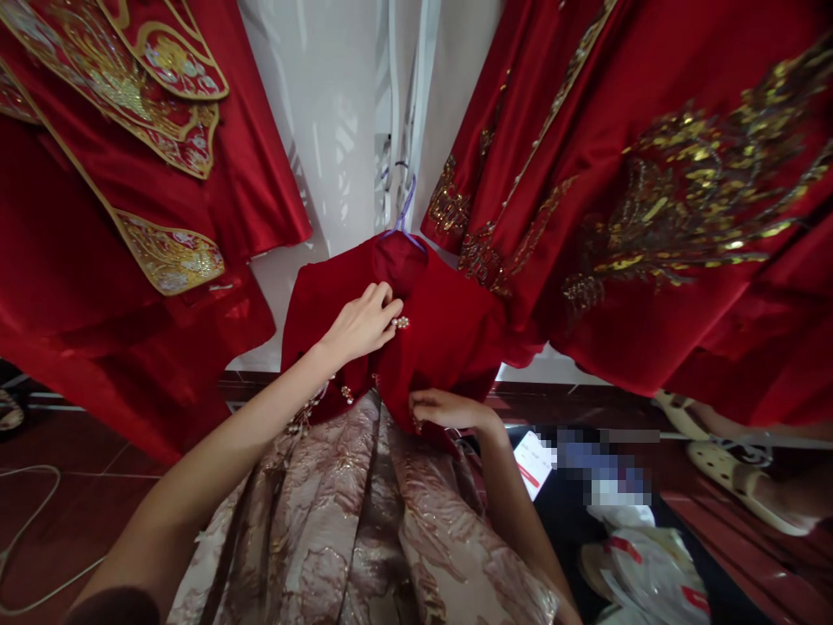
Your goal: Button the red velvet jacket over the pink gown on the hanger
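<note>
A red jacket [449,304] hangs in front of me on a purple hanger [405,213], over a pale pink pleated brocade skirt [318,495]. My left hand [364,321] lies across the jacket's upper front, fingers curled on the cloth below the collar. Right beside its fingertips is a pearl-like button [402,322]; another beaded ornament [347,395] is lower on the front. Near the hem, my right hand [449,410] has its fingers bent around the jacket's front edge. What lies under the fingertips of both hands is partly hidden.
Red embroidered garments hang at left [253,156] and right [612,321]. A white pole [420,95] stands behind the hanger. At lower right are a lit phone [534,464] and plastic-wrapped items [651,564], near a person's cream clog [735,477]. A cable [55,521] crosses the floor at left.
</note>
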`<state>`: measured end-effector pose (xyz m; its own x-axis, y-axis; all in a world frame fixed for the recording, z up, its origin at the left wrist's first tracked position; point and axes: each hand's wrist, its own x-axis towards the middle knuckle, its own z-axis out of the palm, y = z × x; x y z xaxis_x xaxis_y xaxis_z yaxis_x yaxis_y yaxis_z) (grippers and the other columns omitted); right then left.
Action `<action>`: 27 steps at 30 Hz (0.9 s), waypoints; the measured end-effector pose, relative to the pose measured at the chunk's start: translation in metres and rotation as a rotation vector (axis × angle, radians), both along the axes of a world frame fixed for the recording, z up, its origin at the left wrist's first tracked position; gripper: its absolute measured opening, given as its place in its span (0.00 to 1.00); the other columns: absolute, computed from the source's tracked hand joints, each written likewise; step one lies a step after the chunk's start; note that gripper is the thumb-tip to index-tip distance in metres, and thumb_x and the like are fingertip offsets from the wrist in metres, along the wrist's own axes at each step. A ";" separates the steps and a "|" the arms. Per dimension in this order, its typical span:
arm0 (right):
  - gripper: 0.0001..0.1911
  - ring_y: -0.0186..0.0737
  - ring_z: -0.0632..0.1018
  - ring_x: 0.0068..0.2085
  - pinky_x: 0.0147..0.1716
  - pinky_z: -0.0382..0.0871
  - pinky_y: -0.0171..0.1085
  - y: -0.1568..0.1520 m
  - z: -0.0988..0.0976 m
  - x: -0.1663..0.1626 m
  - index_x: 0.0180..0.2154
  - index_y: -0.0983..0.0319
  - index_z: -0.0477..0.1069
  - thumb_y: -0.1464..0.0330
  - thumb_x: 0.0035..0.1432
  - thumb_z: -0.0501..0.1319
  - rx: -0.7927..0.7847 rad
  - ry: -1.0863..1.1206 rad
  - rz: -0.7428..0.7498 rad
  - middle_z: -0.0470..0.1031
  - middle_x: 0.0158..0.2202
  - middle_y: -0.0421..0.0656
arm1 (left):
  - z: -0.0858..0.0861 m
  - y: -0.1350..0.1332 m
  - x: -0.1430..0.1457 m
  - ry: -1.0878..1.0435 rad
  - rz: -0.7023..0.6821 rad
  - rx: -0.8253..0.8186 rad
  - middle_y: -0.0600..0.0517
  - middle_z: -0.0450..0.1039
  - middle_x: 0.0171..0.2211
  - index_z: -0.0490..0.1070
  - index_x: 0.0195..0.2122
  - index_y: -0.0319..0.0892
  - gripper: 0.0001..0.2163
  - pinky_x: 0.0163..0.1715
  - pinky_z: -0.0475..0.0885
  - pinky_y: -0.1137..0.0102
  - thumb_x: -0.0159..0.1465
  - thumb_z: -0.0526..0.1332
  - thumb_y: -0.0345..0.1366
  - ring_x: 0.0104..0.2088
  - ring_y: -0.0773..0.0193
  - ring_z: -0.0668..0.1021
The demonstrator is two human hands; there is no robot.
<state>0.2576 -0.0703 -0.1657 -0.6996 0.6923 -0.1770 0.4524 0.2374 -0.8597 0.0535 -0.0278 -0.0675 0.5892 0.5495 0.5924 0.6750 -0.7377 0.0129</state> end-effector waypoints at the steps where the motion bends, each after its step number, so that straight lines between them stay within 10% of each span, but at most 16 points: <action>1: 0.07 0.32 0.70 0.29 0.31 0.63 0.32 0.000 0.001 0.001 0.27 0.63 0.66 0.74 0.53 0.52 -0.002 -0.008 0.009 0.72 0.26 0.38 | 0.003 0.001 -0.001 0.066 0.001 0.034 0.44 0.63 0.43 0.68 0.38 0.39 0.06 0.38 0.68 0.65 0.62 0.56 0.35 0.45 0.55 0.67; 8: 0.14 0.35 0.74 0.33 0.33 0.66 0.34 -0.003 0.004 0.013 0.42 0.64 0.69 0.65 0.55 0.59 -0.024 -0.032 -0.066 0.74 0.31 0.42 | 0.015 0.003 -0.017 0.214 -0.080 0.111 0.45 0.65 0.43 0.70 0.40 0.39 0.08 0.43 0.65 0.62 0.64 0.54 0.36 0.45 0.58 0.67; 19: 0.12 0.36 0.76 0.39 0.45 0.69 0.41 -0.009 0.024 -0.001 0.41 0.62 0.69 0.62 0.59 0.57 0.229 0.329 -0.317 0.75 0.36 0.44 | 0.036 0.020 -0.007 0.531 -0.208 0.424 0.54 0.70 0.25 0.72 0.35 0.42 0.09 0.61 0.49 0.55 0.63 0.52 0.31 0.36 0.63 0.72; 27: 0.18 0.42 0.76 0.46 0.50 0.69 0.45 0.010 0.067 -0.003 0.43 0.62 0.69 0.59 0.53 0.62 0.571 0.558 -0.802 0.73 0.46 0.50 | 0.026 0.030 -0.016 0.503 -0.171 0.505 0.55 0.70 0.24 0.72 0.36 0.42 0.10 0.62 0.51 0.56 0.64 0.51 0.29 0.32 0.66 0.72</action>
<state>0.2544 -0.0604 -0.0990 0.1007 0.8561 0.5068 0.2380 0.4739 -0.8478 0.0370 0.0019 -0.0414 0.9098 0.1570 0.3841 0.3845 -0.6672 -0.6380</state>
